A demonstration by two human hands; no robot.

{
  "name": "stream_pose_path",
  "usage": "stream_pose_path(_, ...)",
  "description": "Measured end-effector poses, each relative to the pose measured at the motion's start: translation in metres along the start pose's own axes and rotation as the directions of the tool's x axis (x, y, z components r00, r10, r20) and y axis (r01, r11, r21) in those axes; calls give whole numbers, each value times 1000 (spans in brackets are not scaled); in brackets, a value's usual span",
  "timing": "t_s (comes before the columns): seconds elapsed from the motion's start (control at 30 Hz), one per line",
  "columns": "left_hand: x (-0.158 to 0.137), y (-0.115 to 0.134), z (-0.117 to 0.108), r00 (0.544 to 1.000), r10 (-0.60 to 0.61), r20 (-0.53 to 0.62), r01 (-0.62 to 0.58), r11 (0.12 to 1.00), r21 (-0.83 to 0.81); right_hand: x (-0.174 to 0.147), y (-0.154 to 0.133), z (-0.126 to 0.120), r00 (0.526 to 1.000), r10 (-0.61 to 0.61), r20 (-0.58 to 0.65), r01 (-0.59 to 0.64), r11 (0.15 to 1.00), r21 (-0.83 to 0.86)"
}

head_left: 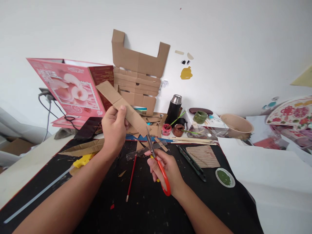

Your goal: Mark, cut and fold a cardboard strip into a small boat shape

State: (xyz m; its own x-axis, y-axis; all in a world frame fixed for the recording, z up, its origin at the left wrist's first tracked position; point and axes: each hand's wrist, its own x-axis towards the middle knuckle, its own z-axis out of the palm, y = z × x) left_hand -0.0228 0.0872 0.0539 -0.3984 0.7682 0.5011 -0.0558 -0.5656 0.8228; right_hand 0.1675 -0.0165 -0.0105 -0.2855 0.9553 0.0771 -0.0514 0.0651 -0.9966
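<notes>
Left fingers (122,114): clamped on the cardboard strip (135,120), thumb on its upper face, the rest curled behind.
Right fingers (154,165): wrapped about the orange handles of the scissors (150,145), thumb nearest the viewer.
Cardboard strip: held aloft above the bench (195,203), its near end running from the left fingers toward the right, its other end rising beyond the left thumb.
Scissors: blades reach from the right fingers to the strip's near end; whether cardboard lies between them cannot be told.
Risk at the strip: its near end, unsupported beyond the left fingers, could bend or twist under blade pressure, giving a ragged edge; the creases might encourage folding.
Risk at the fingers: a slip along the strip could carry the tips toward the left fingers.
Risk below the fingers: a falling offcut could mix with the scraps near the clear ruler (131,155) and the red pencil (132,178).
Risk beyond the right fingers: a wide elbow swing could smear the green paint (224,177).
</notes>
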Motion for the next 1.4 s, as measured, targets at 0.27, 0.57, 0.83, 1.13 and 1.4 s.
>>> stream_pose_path(0.27,0,4,1,1000,10,16,-10,1000,17,-1,2,-1,1000,0,-5,0,1000,-9)
stream_pose_path(0.57,-5,3,2,999,-1,38,-1,999,50,0,-2,1,1000,-4,-10,4,1000,16)
stream_pose_path(0.83,-8,4,5,999,-18,36,17,1000,27,-1,0,1,1000,-12,-13,12,1000,17)
stream_pose_path(1.13,-9,3,5,999,-7,35,6,999,38,-1,5,-1,1000,-13,-27,13,1000,-8)
stream_pose_path(1.4,-10,0,5,999,-12,42,11,1000,14,0,4,0,999,-10,-50,9,1000,-20)
